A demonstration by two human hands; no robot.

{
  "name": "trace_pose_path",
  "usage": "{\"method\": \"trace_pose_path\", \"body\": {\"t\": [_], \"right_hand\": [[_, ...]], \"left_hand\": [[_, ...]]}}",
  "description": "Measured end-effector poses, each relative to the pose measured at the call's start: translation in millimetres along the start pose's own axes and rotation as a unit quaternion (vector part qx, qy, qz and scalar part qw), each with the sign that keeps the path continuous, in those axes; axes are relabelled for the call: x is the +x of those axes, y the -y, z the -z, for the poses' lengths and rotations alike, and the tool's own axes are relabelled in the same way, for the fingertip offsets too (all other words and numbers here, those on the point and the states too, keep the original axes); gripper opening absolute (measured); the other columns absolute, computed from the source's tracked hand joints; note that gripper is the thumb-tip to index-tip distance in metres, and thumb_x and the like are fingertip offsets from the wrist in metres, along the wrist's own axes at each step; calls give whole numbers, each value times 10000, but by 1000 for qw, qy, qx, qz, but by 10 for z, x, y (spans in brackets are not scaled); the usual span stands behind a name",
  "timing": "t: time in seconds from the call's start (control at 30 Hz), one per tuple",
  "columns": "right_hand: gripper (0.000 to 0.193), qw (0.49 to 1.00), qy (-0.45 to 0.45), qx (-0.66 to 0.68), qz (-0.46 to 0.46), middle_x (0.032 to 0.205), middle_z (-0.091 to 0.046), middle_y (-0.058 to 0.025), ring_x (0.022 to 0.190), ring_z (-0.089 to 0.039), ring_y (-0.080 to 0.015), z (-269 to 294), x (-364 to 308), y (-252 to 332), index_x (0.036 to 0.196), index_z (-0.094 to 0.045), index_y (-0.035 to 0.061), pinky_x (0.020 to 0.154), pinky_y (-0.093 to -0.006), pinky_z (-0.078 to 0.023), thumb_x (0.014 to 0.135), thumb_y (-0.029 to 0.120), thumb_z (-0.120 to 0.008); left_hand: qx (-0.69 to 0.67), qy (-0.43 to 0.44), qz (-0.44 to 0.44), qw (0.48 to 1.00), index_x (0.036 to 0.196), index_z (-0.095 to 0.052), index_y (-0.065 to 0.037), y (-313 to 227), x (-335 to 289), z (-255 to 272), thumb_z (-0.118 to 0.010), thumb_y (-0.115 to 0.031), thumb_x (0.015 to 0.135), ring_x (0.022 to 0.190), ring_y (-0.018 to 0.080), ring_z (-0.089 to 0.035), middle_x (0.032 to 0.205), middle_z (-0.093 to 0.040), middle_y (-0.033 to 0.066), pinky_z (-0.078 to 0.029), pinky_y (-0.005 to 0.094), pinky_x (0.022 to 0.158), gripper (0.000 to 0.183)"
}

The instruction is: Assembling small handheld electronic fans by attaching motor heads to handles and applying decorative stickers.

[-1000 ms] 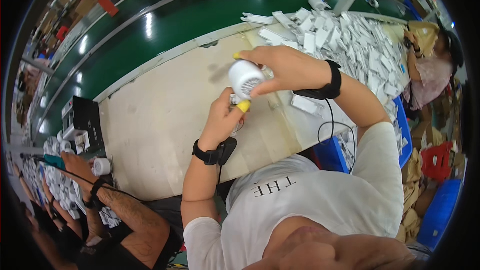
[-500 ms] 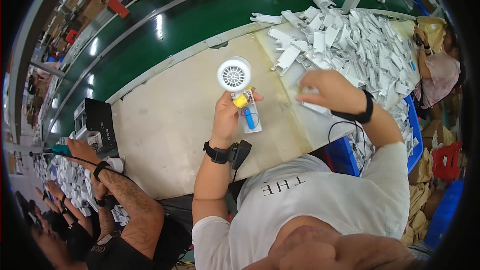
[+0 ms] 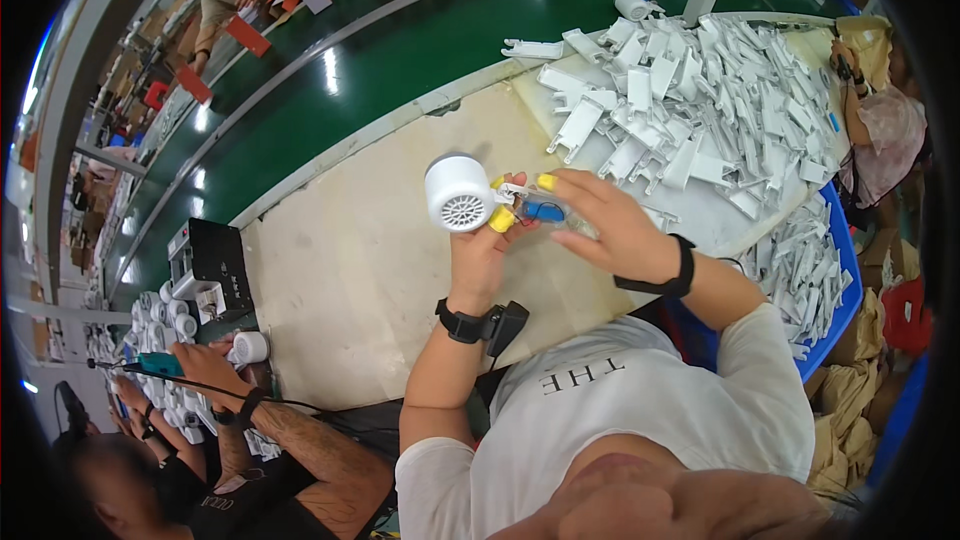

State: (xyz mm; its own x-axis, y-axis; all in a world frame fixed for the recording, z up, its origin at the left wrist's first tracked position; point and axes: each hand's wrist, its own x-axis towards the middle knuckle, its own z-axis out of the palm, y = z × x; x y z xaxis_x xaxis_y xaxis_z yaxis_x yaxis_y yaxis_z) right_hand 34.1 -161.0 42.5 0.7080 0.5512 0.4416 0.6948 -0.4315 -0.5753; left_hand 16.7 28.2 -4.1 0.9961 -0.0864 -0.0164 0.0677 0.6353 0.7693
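Note:
A white handheld fan (image 3: 452,185) with a round grilled head is over the table, its handle pointing right. The handle's inside is exposed, with a blue battery (image 3: 544,211) and thin wires. My left hand (image 3: 478,258) is closed around the handle just below the head, yellow covers on its fingertips. At the handle's far end my right hand (image 3: 625,235) spreads its fingers around the battery area, thumb apart from the index finger, which has a yellow tip cover. Whether it touches the handle is hard to tell.
White plastic handle shells (image 3: 680,110) lie heaped at the right of the table (image 3: 340,290). A blue bin (image 3: 845,270) of more shells stands below them. Left, a co-worker's hand (image 3: 205,370) holds a teal power screwdriver (image 3: 158,364) near a black box (image 3: 215,270). Behind runs a green conveyor (image 3: 400,40).
The fan has turned, its handle swinging from pointing toward me to pointing right. My right hand has come from beside the shell heap to the handle's end.

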Motion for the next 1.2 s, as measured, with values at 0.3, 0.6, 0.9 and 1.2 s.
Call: {"method": "trace_pose_path", "body": {"t": [0.3,0.6,0.9,1.2], "right_hand": [[333,993,-61,-11,101,1147,-541,-143,960,-574,-306,-262,152,-5,1073,-547,19,848,-377,-462,753,51,-636],[352,996,-65,-18,65,1098,-557,-129,999,-558,-298,-327,150,-48,1095,-537,49,837,-376,-473,754,60,-622],[378,992,-75,-47,89,1087,-555,-141,1010,-552,-312,-264,118,-54,1102,-538,39,854,-375,-471,736,45,-634],[384,982,-55,-146,106,1035,-573,-111,972,-564,-263,-261,89,3,1077,-557,52,810,-369,-472,706,28,-654]], "left_hand": [[-38,-17,-17,999,1263,-441,-1,-8,-24,-34,-528,-122,897,1085,218,-542,1254,-507,137,-485,342,875,395],[-8,-49,-85,995,1258,-444,-7,43,15,9,-551,-111,889,1088,208,-533,1247,-512,134,-468,335,879,399],[-7,-28,-91,995,1263,-439,3,43,-4,-49,-561,-103,885,1117,208,-511,1250,-509,150,-437,343,903,411],[74,-26,-99,992,1253,-449,-8,126,-30,-23,-558,-112,886,1125,224,-504,1251,-508,127,-425,367,914,397]]}}
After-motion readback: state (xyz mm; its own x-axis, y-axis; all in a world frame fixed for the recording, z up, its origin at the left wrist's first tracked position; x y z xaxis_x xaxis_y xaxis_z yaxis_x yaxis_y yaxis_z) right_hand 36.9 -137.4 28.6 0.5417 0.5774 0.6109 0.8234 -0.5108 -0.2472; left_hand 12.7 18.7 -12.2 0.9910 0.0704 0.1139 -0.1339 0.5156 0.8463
